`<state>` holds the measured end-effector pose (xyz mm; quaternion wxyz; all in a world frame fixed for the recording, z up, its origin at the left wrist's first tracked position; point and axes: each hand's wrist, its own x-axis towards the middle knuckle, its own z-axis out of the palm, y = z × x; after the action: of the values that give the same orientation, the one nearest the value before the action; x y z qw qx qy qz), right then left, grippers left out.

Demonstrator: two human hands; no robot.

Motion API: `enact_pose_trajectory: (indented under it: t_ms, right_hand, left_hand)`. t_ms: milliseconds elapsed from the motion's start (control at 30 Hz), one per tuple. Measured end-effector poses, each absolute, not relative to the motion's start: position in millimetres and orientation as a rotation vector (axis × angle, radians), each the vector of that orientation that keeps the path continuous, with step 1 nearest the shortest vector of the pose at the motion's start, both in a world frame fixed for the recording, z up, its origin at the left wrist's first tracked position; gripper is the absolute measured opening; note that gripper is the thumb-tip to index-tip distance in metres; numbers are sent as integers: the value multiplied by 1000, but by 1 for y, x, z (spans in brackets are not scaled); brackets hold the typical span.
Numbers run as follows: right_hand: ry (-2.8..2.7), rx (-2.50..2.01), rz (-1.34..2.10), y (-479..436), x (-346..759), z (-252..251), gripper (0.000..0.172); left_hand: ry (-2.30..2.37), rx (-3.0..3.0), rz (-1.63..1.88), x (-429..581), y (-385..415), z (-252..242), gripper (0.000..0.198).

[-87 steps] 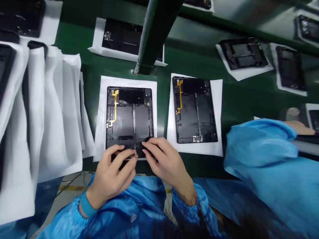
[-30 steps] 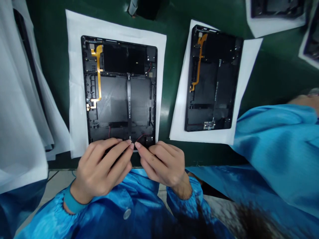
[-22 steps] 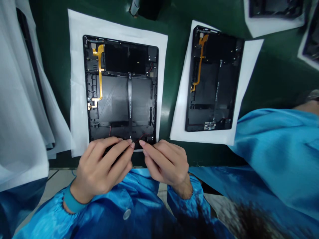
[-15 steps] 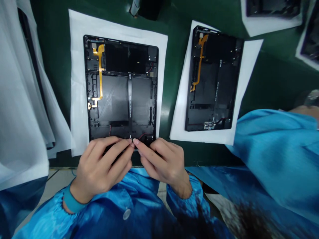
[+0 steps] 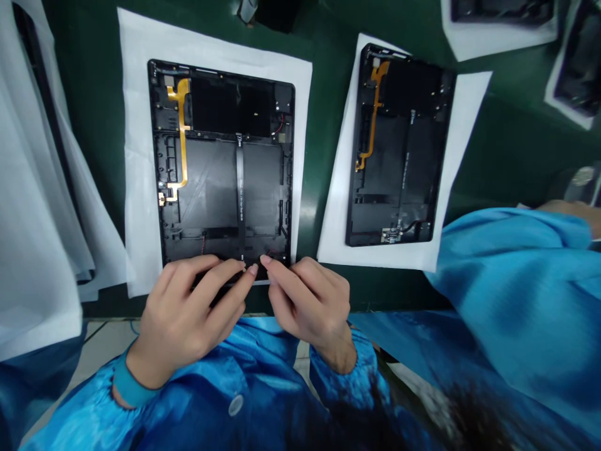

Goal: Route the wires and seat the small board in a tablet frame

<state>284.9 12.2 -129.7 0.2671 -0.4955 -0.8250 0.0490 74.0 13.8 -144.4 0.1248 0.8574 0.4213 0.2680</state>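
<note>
A black tablet back housing [image 5: 220,169] lies on a white paper sheet [image 5: 138,156], with an orange flex cable [image 5: 181,138] along its left side. A thin black ribbon cable [image 5: 240,194] runs down its middle. My left hand [image 5: 188,319] and my right hand [image 5: 310,307] rest at the housing's lower edge, fingertips close together beside the ribbon's lower end. A thin dark-red wire [image 5: 271,254] lies just above my right fingertips. My fingers hide the housing's lower edge, and I cannot tell whether they pinch anything.
A second black housing [image 5: 399,144] lies on paper to the right. Draped white sheets [image 5: 42,188] hang at the left. A co-worker's blue sleeve [image 5: 507,269] and hand [image 5: 568,213] intrude at the right. Further housings sit on the green bench [image 5: 507,144] at the top right.
The view has closed in on the housing since the earliest frame. My fingertips, nearly touching half a second ago, now stand slightly apart. The housing has not visibly shifted on its paper.
</note>
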Motion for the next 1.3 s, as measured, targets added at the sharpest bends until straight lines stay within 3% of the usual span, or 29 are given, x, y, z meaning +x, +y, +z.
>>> enact_pose_trajectory:
  t_ms: [500, 900, 1100, 1300]
  right_hand:
    - [-2103, -1481, 195, 13, 285, -129, 29]
    - [-2018, -1659, 344, 18, 281, -123, 8]
    - [-2102, -1663, 416, 24, 279, -116, 20]
    - [-2075, -1684, 550, 29, 281, -110, 17]
  left_hand:
    - [1217, 2719, 638, 80, 23, -137, 45]
    - [1230, 2715, 638, 80, 23, -136, 47]
    - [1231, 2725, 628, 80, 23, -136, 54]
    - [1247, 2727, 626, 81, 23, -136, 52]
